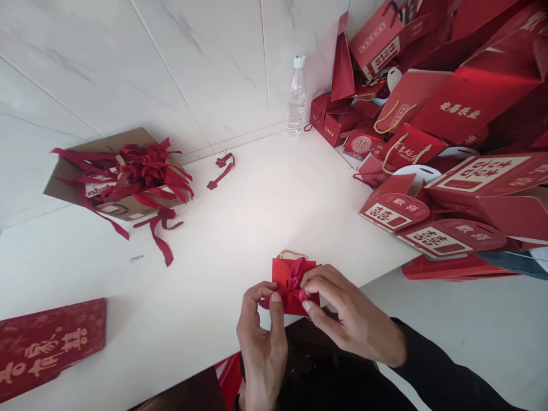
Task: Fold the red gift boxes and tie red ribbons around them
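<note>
A small red box or bag (280, 271) with a twisted gold cord at its back edge sits at the table's front edge. Across its front lies a dark pink ribbon bow (296, 274). My left hand (263, 331) pinches the bow's left end between thumb and index finger. From the right, my right hand (346, 314) has its fingers closed on the bow's right side, thumb low and index finger high. Both hands touch the ribbon over the red box.
A cardboard box (60, 177) of red ribbons stands at the back left, loose ribbon pieces (222, 171) beside it. A clear bottle (296, 103) stands by the wall. Red gift boxes (462, 108) pile up at right. A long red box (55, 348) lies front left.
</note>
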A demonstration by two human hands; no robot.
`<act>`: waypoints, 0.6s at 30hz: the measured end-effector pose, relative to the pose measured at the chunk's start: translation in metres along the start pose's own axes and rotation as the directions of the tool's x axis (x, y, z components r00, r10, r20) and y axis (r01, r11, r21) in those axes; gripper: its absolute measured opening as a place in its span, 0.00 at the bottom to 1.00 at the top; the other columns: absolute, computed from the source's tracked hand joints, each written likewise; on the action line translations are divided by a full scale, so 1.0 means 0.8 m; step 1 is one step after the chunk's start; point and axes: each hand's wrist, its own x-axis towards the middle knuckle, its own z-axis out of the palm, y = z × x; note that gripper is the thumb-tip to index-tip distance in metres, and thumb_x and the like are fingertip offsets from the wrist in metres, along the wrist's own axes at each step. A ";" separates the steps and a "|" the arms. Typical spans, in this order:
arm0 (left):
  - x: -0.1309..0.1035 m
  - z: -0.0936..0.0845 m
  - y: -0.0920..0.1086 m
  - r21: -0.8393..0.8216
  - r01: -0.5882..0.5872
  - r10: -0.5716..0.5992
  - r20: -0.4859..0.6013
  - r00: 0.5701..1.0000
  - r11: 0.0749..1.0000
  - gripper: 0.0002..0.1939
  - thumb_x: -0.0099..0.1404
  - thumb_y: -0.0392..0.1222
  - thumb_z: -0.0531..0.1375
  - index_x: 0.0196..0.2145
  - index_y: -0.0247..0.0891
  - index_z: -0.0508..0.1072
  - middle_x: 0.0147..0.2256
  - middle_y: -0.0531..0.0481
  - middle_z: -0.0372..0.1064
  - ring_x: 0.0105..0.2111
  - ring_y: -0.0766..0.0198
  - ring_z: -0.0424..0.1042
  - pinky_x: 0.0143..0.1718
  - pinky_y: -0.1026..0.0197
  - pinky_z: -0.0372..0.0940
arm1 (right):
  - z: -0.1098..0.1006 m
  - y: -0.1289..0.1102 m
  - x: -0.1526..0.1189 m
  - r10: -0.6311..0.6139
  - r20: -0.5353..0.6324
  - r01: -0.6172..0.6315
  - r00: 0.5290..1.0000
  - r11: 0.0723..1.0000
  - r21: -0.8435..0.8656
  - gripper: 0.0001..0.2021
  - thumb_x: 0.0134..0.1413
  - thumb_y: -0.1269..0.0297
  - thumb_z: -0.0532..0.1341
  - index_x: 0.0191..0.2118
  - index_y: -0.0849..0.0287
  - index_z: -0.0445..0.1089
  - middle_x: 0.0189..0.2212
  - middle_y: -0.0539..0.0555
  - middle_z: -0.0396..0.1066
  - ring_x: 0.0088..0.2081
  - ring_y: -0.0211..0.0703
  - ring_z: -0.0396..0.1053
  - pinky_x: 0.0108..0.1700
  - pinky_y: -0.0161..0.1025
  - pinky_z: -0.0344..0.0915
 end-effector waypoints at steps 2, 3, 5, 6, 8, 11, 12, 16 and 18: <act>0.000 0.000 0.001 -0.039 0.026 -0.027 -0.014 1.000 0.999 0.09 0.71 0.48 0.60 0.41 0.41 0.73 0.42 0.46 0.75 0.42 0.61 0.75 0.41 0.61 0.71 | -0.002 -0.001 -0.001 0.017 -0.005 -0.017 1.000 1.000 0.018 0.06 0.64 0.73 0.57 0.41 0.55 0.63 0.42 0.53 0.69 0.44 0.45 0.68 0.49 0.43 0.68; 0.000 0.001 0.001 -0.062 0.042 -0.043 -0.023 0.999 0.997 0.09 0.70 0.49 0.61 0.40 0.41 0.73 0.42 0.46 0.75 0.42 0.60 0.75 0.42 0.61 0.71 | -0.003 0.000 -0.002 0.018 -0.006 -0.018 1.000 1.000 0.024 0.06 0.64 0.74 0.57 0.41 0.55 0.63 0.42 0.53 0.70 0.44 0.44 0.68 0.49 0.43 0.68; 0.001 0.000 0.002 -0.104 0.079 -0.084 -0.048 0.995 0.991 0.11 0.70 0.50 0.61 0.40 0.40 0.72 0.41 0.45 0.76 0.41 0.60 0.76 0.40 0.60 0.72 | -0.005 0.000 -0.003 0.018 -0.002 -0.018 1.000 0.999 0.037 0.06 0.63 0.74 0.57 0.41 0.54 0.63 0.43 0.53 0.70 0.45 0.45 0.68 0.49 0.42 0.67; 0.001 0.000 0.002 -0.116 0.093 -0.100 -0.061 0.993 0.989 0.11 0.69 0.51 0.61 0.39 0.40 0.72 0.40 0.45 0.76 0.39 0.60 0.76 0.39 0.61 0.72 | -0.006 -0.001 -0.004 0.017 0.003 -0.017 1.000 0.999 0.045 0.06 0.62 0.73 0.58 0.40 0.54 0.64 0.44 0.53 0.71 0.46 0.45 0.69 0.49 0.42 0.67; 0.001 -0.001 0.001 -0.117 0.103 -0.112 -0.079 0.991 0.988 0.12 0.69 0.51 0.62 0.39 0.40 0.72 0.37 0.46 0.75 0.36 0.61 0.76 0.35 0.62 0.72 | -0.011 -0.003 -0.003 0.027 0.011 -0.028 1.000 0.997 0.074 0.04 0.63 0.71 0.59 0.39 0.54 0.65 0.44 0.53 0.71 0.49 0.46 0.69 0.51 0.43 0.66; 0.001 -0.002 -0.001 -0.095 0.088 -0.097 -0.085 0.992 0.992 0.11 0.68 0.51 0.62 0.39 0.40 0.73 0.35 0.48 0.73 0.34 0.62 0.74 0.34 0.63 0.71 | -0.018 -0.008 0.004 0.130 -0.037 -0.124 0.991 0.982 0.140 0.06 0.69 0.62 0.57 0.38 0.53 0.67 0.41 0.52 0.72 0.47 0.46 0.70 0.49 0.44 0.67; 0.001 -0.002 -0.001 -0.094 0.083 -0.092 -0.092 0.992 0.992 0.11 0.68 0.51 0.63 0.39 0.40 0.73 0.35 0.48 0.73 0.34 0.62 0.74 0.34 0.63 0.71 | -0.019 -0.009 0.009 0.173 -0.072 -0.161 0.982 0.977 0.140 0.08 0.72 0.59 0.55 0.40 0.52 0.68 0.41 0.52 0.72 0.47 0.47 0.70 0.50 0.45 0.67; 0.002 -0.001 0.004 -0.106 0.051 -0.062 -0.105 0.993 0.993 0.11 0.66 0.48 0.65 0.43 0.41 0.75 0.39 0.47 0.75 0.39 0.61 0.75 0.41 0.61 0.72 | -0.014 -0.008 0.029 0.233 -0.107 -0.229 0.967 0.972 0.045 0.10 0.71 0.56 0.56 0.50 0.51 0.70 0.47 0.55 0.71 0.53 0.51 0.67 0.52 0.49 0.69; 0.003 -0.002 0.008 -0.109 0.039 -0.047 -0.075 0.996 0.993 0.11 0.65 0.45 0.65 0.45 0.41 0.75 0.41 0.46 0.75 0.41 0.60 0.75 0.43 0.60 0.72 | -0.009 -0.005 0.036 0.249 -0.049 -0.244 0.967 0.966 0.082 0.08 0.69 0.57 0.59 0.48 0.52 0.71 0.47 0.57 0.70 0.54 0.52 0.67 0.45 0.45 0.73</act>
